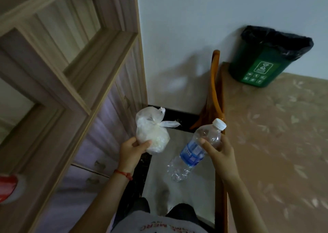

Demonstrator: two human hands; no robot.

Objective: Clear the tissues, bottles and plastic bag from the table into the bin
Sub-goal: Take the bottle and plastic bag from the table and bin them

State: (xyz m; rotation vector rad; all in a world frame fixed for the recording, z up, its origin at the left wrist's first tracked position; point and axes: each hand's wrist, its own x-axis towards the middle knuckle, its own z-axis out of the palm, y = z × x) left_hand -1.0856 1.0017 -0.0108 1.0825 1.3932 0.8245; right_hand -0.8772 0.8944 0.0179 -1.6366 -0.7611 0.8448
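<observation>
My left hand (132,150) grips a knotted white plastic bag (152,131) with something pale inside, held up over the floor. My right hand (219,146) holds a clear plastic bottle (193,152) with a blue label and white cap, tilted with the cap up and to the right. The green bin (260,67), lined with a black bag, stands on the far end of the table (284,144) against the wall, beyond and to the right of both hands.
A wooden shelf unit with drawers (74,94) fills the left side. A wooden chair back (215,90) rises along the table's left edge. The tiled floor (186,193) lies between shelf and table, below my hands. A white wall is ahead.
</observation>
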